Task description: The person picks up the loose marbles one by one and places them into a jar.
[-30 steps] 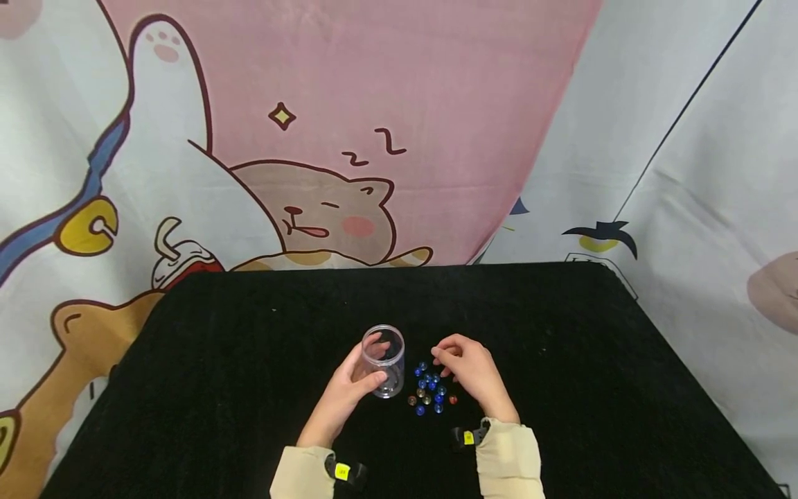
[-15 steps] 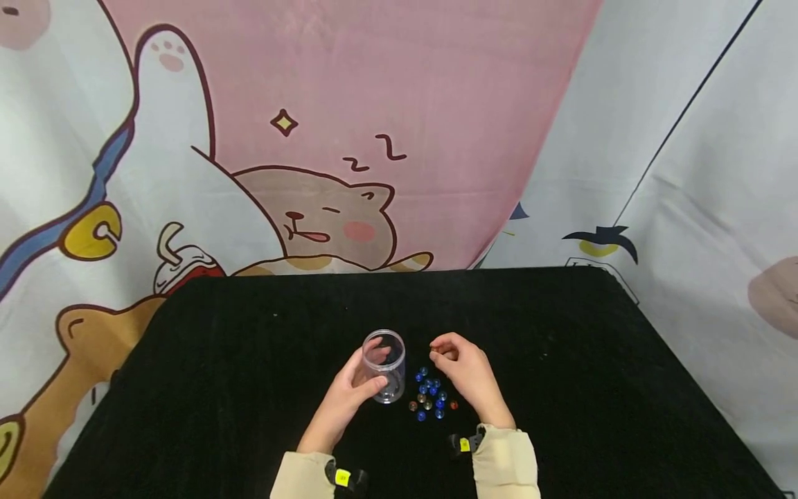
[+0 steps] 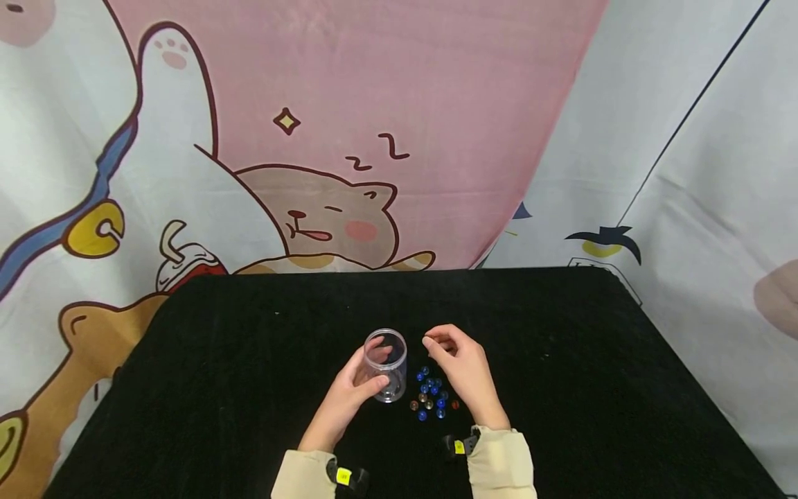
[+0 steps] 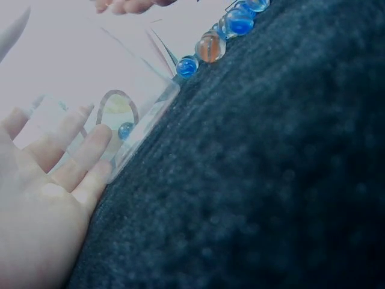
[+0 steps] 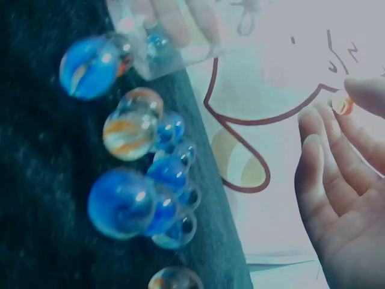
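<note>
My left hand [image 3: 350,389] holds a clear plastic jar [image 3: 394,384] upright on the black cloth, fingers behind its wall and thumb on the near side. The jar's mouth faces up without a lid. A blue marble [image 4: 125,130] shows through the clear wall in the left wrist view. To the right of the jar, my right hand [image 3: 464,367] is raised above the cloth. Its thumb and index finger pinch a clear marble with orange swirls [image 5: 343,105]. Between the hands lies a loose cluster of blue marbles [image 5: 122,203] and orange-streaked marbles [image 5: 129,135].
A black cloth [image 3: 249,388] covers the table. A red marble [image 3: 455,405] lies at the right side of the cluster, below the right hand. Behind the table hangs a printed curtain [image 3: 436,104] with cartoon animals.
My right hand has moved slightly left and up, closer to the jar's rim, with the orange-swirled marble between its fingertips. The left hand and jar have stayed in place.
</note>
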`<state>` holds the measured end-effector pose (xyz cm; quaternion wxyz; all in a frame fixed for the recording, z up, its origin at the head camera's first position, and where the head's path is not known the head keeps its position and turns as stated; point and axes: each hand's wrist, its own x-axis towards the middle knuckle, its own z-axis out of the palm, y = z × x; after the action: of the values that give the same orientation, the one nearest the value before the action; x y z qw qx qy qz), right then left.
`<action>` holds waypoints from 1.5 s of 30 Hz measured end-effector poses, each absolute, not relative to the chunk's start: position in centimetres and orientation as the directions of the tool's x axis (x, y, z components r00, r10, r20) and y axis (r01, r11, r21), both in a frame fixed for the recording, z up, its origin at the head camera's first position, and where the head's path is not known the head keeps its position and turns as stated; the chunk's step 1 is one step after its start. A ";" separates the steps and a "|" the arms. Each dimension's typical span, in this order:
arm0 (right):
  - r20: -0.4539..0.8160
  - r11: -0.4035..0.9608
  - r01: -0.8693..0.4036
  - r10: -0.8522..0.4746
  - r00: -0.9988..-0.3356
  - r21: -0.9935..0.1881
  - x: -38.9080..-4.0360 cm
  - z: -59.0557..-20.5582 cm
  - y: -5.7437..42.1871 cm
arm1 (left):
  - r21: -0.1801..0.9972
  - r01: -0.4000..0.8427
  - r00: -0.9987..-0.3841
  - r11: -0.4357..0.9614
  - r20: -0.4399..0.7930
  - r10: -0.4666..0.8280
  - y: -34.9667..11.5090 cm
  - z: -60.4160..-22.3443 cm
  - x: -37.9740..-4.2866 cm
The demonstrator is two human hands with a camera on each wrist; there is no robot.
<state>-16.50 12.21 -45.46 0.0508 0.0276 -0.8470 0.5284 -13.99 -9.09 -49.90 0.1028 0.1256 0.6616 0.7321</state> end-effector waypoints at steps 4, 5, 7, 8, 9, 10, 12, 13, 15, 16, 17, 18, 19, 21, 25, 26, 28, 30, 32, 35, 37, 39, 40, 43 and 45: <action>0.135 0.398 -0.130 -0.015 -0.991 -0.908 -16.2 -44.7 11.7 | 0.994 0.021 -0.948 -0.108 0.054 0.315 -9.1 -49.8 -14.0; 0.137 0.378 -0.137 -0.027 -0.990 -0.916 -16.1 -44.6 11.5 | 0.994 0.021 -0.947 -0.109 0.055 0.315 -9.1 -49.8 -14.0; 0.133 0.329 -0.144 -0.056 -0.990 -0.934 -15.8 -44.1 11.1 | 0.994 0.023 -0.947 -0.111 0.057 0.316 -9.1 -49.9 -14.0; 0.132 0.296 -0.148 -0.072 -0.989 -0.944 -15.6 -43.8 10.9 | 0.994 0.023 -0.947 -0.110 0.057 0.316 -9.1 -49.9 -14.0; 0.137 0.260 -0.155 -0.086 -0.987 -0.953 -15.4 -43.4 10.6 | 0.994 0.017 -0.947 -0.109 0.051 0.316 -9.1 -49.9 -14.0; 0.147 0.220 -0.166 -0.101 -0.984 -0.961 -15.2 -43.1 10.3 | 0.994 0.016 -0.947 -0.107 0.049 0.317 -9.1 -49.9 -14.0; 0.164 0.159 -0.184 -0.129 -0.978 -0.970 -14.8 -42.4 9.8 | 0.994 0.013 -0.947 -0.104 0.046 0.318 -9.1 -49.9 -14.0; 0.173 0.130 -0.190 -0.137 -0.975 -0.973 -14.6 -42.1 9.5 | 0.995 0.011 -0.947 -0.103 0.043 0.318 -9.1 -49.8 -14.0; 0.179 0.099 -0.194 -0.145 -0.973 -0.976 -14.4 -41.8 9.1 | 0.995 0.006 -0.946 -0.103 0.039 0.320 -9.2 -49.8 -14.0; 0.174 0.092 -0.188 -0.145 -0.974 -0.978 -14.3 -41.6 8.9 | 0.995 0.007 -0.947 -0.104 0.040 0.320 -9.2 -49.8 -13.9; 0.168 0.087 -0.181 -0.143 -0.975 -0.980 -14.2 -41.6 8.8 | 0.995 0.008 -0.947 -0.104 0.041 0.320 -9.2 -49.9 -13.9; 0.161 0.085 -0.174 -0.139 -0.977 -0.981 -14.2 -41.5 8.6 | 0.994 0.011 -0.946 -0.106 0.045 0.320 -9.2 -49.9 -13.9; 0.152 0.082 -0.163 -0.133 -0.979 -0.983 -14.2 -41.4 8.5 | 0.994 0.013 -0.946 -0.109 0.047 0.321 -9.2 -49.9 -13.9; 0.144 0.080 -0.155 -0.127 -0.981 -0.985 -14.1 -41.4 8.3 | 0.993 0.017 -0.945 -0.113 0.053 0.323 -9.2 -49.9 -13.9; 0.153 0.093 -0.166 -0.133 -0.979 -0.982 -14.1 -41.6 8.1 | 0.993 0.015 -0.942 -0.115 0.053 0.331 -9.2 -50.1 -14.0; 0.161 0.099 -0.175 -0.136 -0.978 -0.980 -14.1 -41.7 8.0 | 0.994 0.014 -0.942 -0.111 0.051 0.332 -9.2 -50.1 -14.0; 0.175 0.108 -0.191 -0.141 -0.974 -0.976 -14.2 -42.0 7.9 | 0.994 0.010 -0.942 -0.109 0.046 0.332 -9.2 -50.1 -14.0; 0.188 0.132 -0.207 -0.144 -0.972 -0.969 -14.4 -42.6 7.9 | 0.994 0.007 -0.944 -0.106 0.042 0.328 -9.3 -50.1 -13.9; 0.199 0.160 -0.222 -0.144 -0.969 -0.962 -14.7 -43.1 7.9 | 0.995 -0.008 -0.947 -0.100 0.024 0.321 -9.3 -50.0 -13.9; 0.214 0.206 -0.240 -0.142 -0.967 -0.949 -15.1 -44.0 8.0 | 0.995 -0.024 -0.948 -0.092 0.006 0.317 -9.3 -49.9 -13.9; 0.221 0.218 -0.247 -0.138 -0.965 -0.944 -15.2 -44.2 8.0 | 0.996 -0.030 -0.948 -0.089 -0.001 0.317 -9.3 -49.8 -13.9; 0.224 0.221 -0.251 -0.139 -0.965 -0.943 -15.2 -44.4 8.1 | 0.996 -0.023 -0.947 -0.091 0.007 0.320 -9.3 -49.8 -13.8; 0.224 0.222 -0.251 -0.139 -0.965 -0.942 -15.2 -44.4 8.1 | 0.995 -0.016 -0.947 -0.094 0.015 0.321 -9.3 -49.8 -13.8; 0.228 0.221 -0.256 -0.145 -0.963 -0.941 -15.2 -44.4 8.2 | 0.995 -0.008 -0.947 -0.100 0.024 0.320 -9.2 -49.9 -13.8; 0.233 0.220 -0.262 -0.150 -0.961 -0.940 -15.3 -44.3 8.2 | 0.995 0.000 -0.947 -0.101 0.033 0.319 -9.2 -50.0 -13.9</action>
<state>-15.27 8.23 -44.35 0.0460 0.1320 -0.7798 0.6102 -13.87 -9.23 -49.95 0.1088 0.1205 0.6616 0.7321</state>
